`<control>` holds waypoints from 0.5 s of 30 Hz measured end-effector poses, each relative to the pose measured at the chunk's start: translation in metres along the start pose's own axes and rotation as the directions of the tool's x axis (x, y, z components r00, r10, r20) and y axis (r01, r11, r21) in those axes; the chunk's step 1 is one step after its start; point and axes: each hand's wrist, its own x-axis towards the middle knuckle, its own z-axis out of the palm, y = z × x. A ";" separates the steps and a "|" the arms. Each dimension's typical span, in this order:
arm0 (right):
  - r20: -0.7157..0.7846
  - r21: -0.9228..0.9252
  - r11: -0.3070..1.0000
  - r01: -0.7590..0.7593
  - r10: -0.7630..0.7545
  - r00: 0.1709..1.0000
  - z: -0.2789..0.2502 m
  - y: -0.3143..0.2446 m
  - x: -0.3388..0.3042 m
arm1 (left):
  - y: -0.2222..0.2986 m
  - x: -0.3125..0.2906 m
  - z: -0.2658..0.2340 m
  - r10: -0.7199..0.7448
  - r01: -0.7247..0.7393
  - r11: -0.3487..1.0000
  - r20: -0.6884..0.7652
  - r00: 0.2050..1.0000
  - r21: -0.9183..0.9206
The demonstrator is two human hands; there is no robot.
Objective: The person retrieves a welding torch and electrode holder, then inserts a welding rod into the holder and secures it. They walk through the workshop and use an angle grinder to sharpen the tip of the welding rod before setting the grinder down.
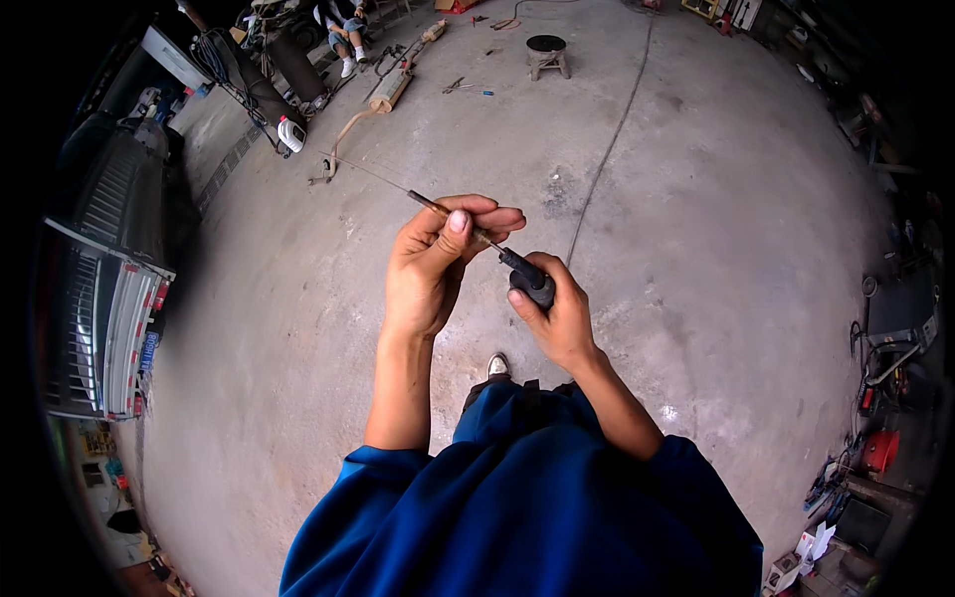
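In front of me my left hand (423,274) pinches a thin dark rod (426,202) between thumb and fingers, with its other fingers stretched out to the right. From the rod's far end a fine wire (370,173) runs out to the upper left. A brass-coloured section shows just below the left thumb. My right hand (567,320) is closed round a black handle-like piece (527,275) at the near end; a thin metal shaft joins this piece to the rod. Its exact kind does not show.
A round stool (546,45) stands ahead on the concrete floor, near an exhaust pipe (390,90). A white jug (290,134) sits by hoses on the left. A seated person (346,38) is farther back. A truck (124,328) stands left; tools and a red reel (880,452) line the right.
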 end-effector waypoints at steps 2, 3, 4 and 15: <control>0.012 -0.007 0.999 0.044 -0.044 0.999 0.007 0.002 -0.004 | 0.001 -0.004 -0.001 0.010 -0.009 1.000 -0.036 0.999 0.022; 0.002 -0.011 0.998 0.068 -0.068 0.998 0.012 0.007 -0.007 | 0.000 -0.007 -0.004 0.008 -0.006 0.999 -0.052 0.999 0.046; 0.007 0.007 0.999 0.052 -0.052 0.999 0.020 0.004 -0.009 | 0.000 -0.013 -0.007 0.015 -0.010 0.998 -0.088 0.996 0.067; 0.077 0.151 0.958 0.242 -0.256 0.964 0.016 -0.010 0.013 | 0.053 -0.046 0.002 -0.070 0.228 0.639 -0.240 0.968 0.734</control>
